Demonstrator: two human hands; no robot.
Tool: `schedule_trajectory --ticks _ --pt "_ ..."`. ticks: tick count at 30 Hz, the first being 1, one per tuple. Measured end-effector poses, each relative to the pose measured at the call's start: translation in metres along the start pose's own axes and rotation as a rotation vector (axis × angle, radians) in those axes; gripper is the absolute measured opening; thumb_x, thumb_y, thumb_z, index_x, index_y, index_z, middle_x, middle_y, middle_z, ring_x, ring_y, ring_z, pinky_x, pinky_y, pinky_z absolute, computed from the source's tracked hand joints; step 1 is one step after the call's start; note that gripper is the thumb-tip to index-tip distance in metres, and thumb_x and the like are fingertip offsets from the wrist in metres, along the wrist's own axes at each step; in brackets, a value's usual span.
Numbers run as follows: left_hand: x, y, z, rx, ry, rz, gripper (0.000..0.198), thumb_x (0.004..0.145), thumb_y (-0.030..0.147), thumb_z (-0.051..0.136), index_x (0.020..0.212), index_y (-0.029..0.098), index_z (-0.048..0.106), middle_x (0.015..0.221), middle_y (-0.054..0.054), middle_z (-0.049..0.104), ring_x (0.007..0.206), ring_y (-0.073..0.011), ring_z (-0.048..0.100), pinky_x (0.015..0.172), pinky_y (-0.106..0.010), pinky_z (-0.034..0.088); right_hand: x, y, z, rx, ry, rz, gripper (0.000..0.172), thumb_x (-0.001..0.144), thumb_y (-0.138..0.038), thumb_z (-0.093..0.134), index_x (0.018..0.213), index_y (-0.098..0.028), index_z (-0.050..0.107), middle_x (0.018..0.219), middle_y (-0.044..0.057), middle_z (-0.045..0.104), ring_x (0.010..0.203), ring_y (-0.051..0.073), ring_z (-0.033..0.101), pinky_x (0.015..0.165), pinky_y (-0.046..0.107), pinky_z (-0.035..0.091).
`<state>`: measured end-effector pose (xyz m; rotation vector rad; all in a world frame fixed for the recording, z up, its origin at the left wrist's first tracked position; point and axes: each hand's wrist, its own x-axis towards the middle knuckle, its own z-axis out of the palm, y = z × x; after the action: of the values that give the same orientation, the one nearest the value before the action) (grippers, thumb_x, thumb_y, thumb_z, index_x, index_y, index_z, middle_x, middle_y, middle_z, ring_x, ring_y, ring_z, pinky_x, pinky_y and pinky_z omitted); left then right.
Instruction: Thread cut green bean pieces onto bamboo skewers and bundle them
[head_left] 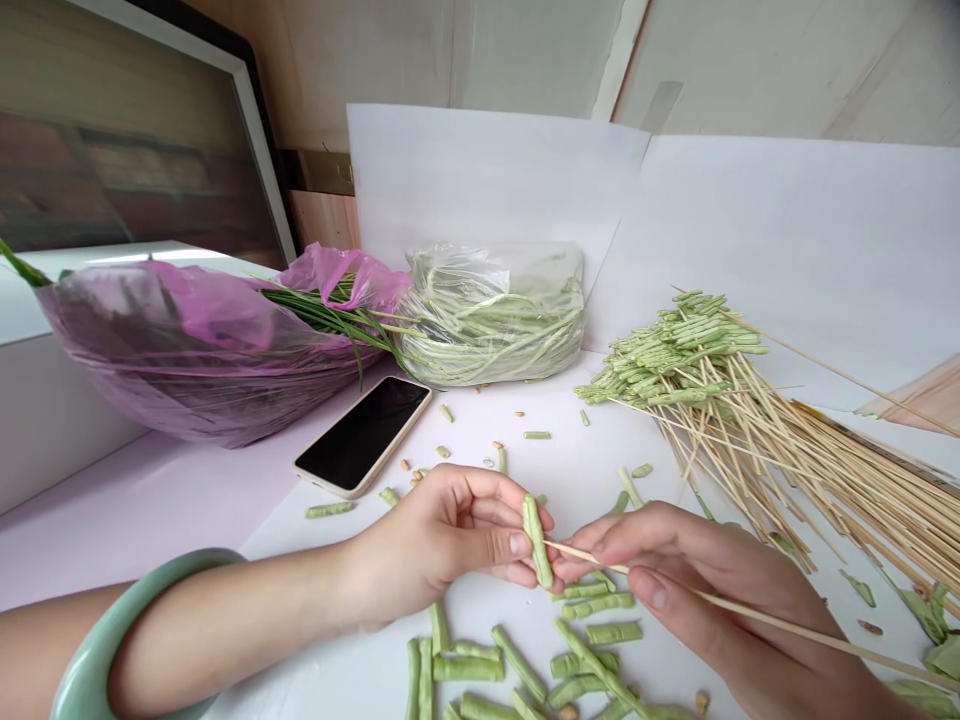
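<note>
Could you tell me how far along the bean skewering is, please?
Done: a heap of loaded skewers lies at the back right. In hand: the left hand pinches a bean piece while the right hand holds a skewer against it. Left: cut pieces in front and a bag of long beans.
</note>
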<state>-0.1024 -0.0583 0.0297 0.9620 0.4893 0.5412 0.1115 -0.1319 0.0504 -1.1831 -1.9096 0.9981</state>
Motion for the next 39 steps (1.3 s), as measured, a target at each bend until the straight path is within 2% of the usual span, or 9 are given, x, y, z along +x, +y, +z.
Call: schedule_trajectory --ticks 4,10,18,26,30,36,39 --pt "-0.0002 -0.0014 -0.0008 -0.016 0.01 0.003 0.022 0.068 0.024 0.081 0.08 0.01 0.07 0.077 -0.008 0.073 0.073 -0.0142 0.069 0.072 -0.023 0.055 0.0018 0.0021 0.0022 0.07 0.037 0.033 0.012 0.096 -0.034 0.047 0.099 -0.029 0.057 0.098 0.002 0.07 0.094 0.016 0.067 0.08 0.022 0.055" --pt "0.0011 0.0 -0.0005 -0.053 -0.009 0.01 0.021 0.068 0.02 0.081 0.081 0.009 0.07 0.076 -0.006 0.073 0.071 -0.0126 0.069 0.071 -0.022 0.055 -0.0004 0.0076 0.0028 0.041 0.067 -0.018 0.01 0.097 -0.033 0.046 0.093 -0.03 0.054 0.096 -0.001 0.07 0.093 0.012 0.067 0.08 0.018 0.053" --pt "0.0002 -0.0005 -0.0008 -0.052 -0.022 0.024 0.018 0.069 0.018 0.079 0.082 0.009 0.069 0.076 -0.006 0.073 0.072 -0.0136 0.07 0.072 -0.023 0.056 -0.0034 0.0067 0.0054 0.048 0.124 -0.032 0.009 0.095 -0.034 0.049 0.089 -0.029 0.054 0.096 0.001 0.072 0.091 0.016 0.068 0.079 0.024 0.055" --pt "-0.0002 -0.0035 -0.001 -0.001 -0.032 0.087 0.012 0.072 0.015 0.077 0.076 0.008 0.068 0.073 -0.007 0.073 0.069 -0.0124 0.069 0.069 -0.022 0.055 -0.0075 0.0026 0.0073 -0.102 0.142 -0.121 0.007 0.093 -0.026 0.051 0.09 -0.029 0.056 0.087 -0.003 0.071 0.087 0.012 0.068 0.077 0.016 0.053" --pt "-0.0011 -0.002 -0.001 0.033 -0.03 0.095 0.009 0.072 0.014 0.077 0.072 0.009 0.069 0.069 -0.006 0.073 0.066 -0.0106 0.068 0.069 -0.019 0.053 -0.0066 0.0011 0.0078 -0.124 0.161 -0.158 0.007 0.092 -0.024 0.053 0.087 -0.029 0.057 0.083 -0.004 0.071 0.083 0.011 0.069 0.071 0.015 0.053" --pt "-0.0018 -0.0019 -0.0002 0.02 -0.043 0.075 0.009 0.073 0.017 0.076 0.076 0.01 0.072 0.074 -0.006 0.074 0.069 -0.0115 0.068 0.07 -0.021 0.054 -0.0047 0.0052 0.0073 -0.11 0.18 -0.109 0.007 0.091 -0.027 0.054 0.086 -0.028 0.058 0.091 -0.002 0.073 0.085 0.014 0.07 0.071 0.02 0.056" --pt "-0.0025 -0.0025 -0.0004 0.011 -0.035 0.069 0.01 0.072 0.017 0.077 0.08 0.011 0.074 0.075 -0.005 0.074 0.067 -0.0099 0.067 0.069 -0.019 0.054 -0.002 0.0058 0.0059 -0.161 0.151 -0.15 0.005 0.09 -0.024 0.056 0.089 -0.029 0.058 0.095 -0.005 0.073 0.085 0.012 0.07 0.071 0.017 0.055"
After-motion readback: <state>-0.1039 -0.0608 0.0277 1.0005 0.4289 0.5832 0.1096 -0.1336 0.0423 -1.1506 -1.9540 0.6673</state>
